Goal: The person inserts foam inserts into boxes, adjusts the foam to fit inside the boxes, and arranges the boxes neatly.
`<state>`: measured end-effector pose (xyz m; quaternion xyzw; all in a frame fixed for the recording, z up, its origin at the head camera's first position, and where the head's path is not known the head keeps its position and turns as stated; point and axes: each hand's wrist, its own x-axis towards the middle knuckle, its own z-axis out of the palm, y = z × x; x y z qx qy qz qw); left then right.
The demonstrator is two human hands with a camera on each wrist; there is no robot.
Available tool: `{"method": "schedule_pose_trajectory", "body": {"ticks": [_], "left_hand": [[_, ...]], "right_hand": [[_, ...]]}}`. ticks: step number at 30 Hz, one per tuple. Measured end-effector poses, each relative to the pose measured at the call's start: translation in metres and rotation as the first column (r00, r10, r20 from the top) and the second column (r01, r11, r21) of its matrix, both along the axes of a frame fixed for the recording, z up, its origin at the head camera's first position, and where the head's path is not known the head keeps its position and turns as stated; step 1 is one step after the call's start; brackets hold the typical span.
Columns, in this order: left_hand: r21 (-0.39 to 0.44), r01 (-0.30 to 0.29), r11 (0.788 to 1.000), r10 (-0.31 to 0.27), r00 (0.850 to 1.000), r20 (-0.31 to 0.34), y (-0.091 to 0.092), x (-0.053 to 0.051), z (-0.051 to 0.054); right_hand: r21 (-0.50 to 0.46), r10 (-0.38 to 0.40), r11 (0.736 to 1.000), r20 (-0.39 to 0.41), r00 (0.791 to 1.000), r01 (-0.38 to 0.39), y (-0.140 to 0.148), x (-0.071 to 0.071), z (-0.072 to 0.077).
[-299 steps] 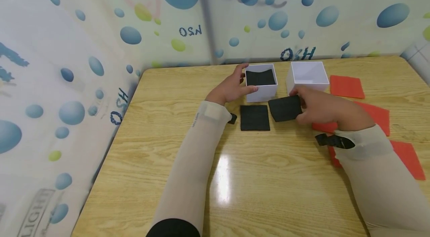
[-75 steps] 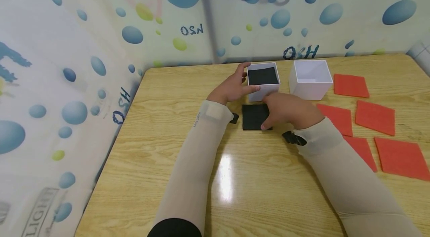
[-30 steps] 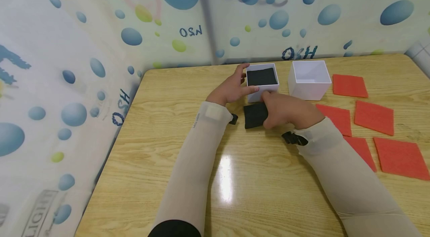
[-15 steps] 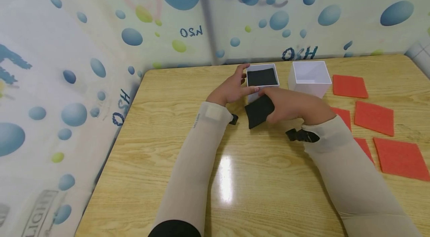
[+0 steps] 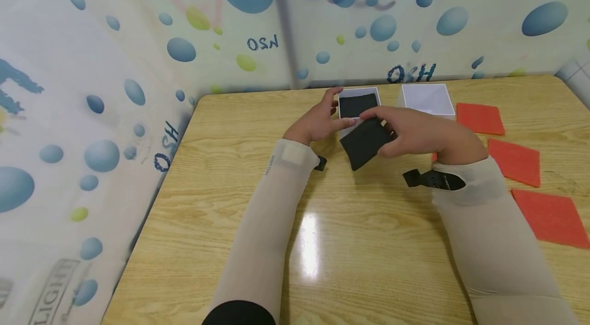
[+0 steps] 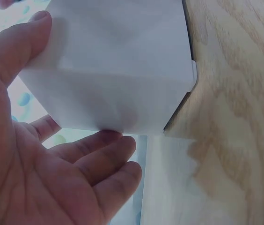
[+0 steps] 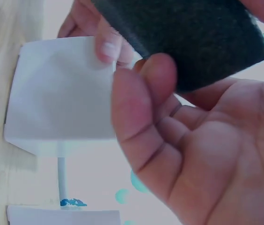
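Observation:
In the head view my left hand (image 5: pixel 315 119) holds a small white open-topped box (image 5: pixel 358 93) at its left side, thumb on the front wall and fingers toward the back. The left wrist view shows the thumb against one wall of the white box (image 6: pixel 118 47) and fingertips touching another. Black sheets (image 5: pixel 356 105) lie inside it. Just in front of that box, my right hand (image 5: pixel 421 130) pinches a black felt square (image 5: pixel 365 143), tilted and raised off the table. Fuzzy edges show on the black felt square (image 7: pixel 188 37) in the right wrist view.
A second white box (image 5: pixel 427 99) stands to the right, partly behind my right hand. Red felt squares (image 5: pixel 480 117) lie spread along the right of the wooden table (image 5: pixel 359 243), one mostly covered by my hand. A patterned wall (image 5: pixel 304 23) rises behind the back edge.
Ten seconds ago another black square lay on the table beside the held one. Since then, my right hand has lifted the last one off the table and tilted it. My left hand stays put.

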<state>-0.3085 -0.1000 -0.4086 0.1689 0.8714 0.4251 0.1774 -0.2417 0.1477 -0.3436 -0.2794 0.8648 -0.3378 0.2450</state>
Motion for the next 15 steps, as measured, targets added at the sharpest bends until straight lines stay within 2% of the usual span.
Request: {"method": "schedule_pose_trajectory", "body": {"ticks": [4,7,11,15], "left_hand": [[-0.013,0.0,1.0,0.0,1.0,-0.007,0.0003,-0.0005,0.0001],[-0.046,0.006,0.999,-0.007,1.0,-0.026,0.0007,-0.0009,0.0008],[-0.067,0.011,0.998,-0.013,1.0,-0.023,0.0008,-0.0024,0.0012],[-0.066,0.011,0.998,-0.01,1.0,0.002,0.0004,-0.0023,0.0019]], "right_hand": [[-0.057,-0.017,0.998,0.006,1.0,0.017,0.0064,0.0004,0.0039],[-0.144,-0.037,0.989,0.033,0.999,0.042,0.0096,0.0004,0.0048],[-0.284,-0.087,0.954,0.044,0.995,0.095,0.0115,0.0001,0.0051],[-0.351,-0.177,0.921,0.014,0.984,0.17,0.0095,-0.0024,0.0036]]}}
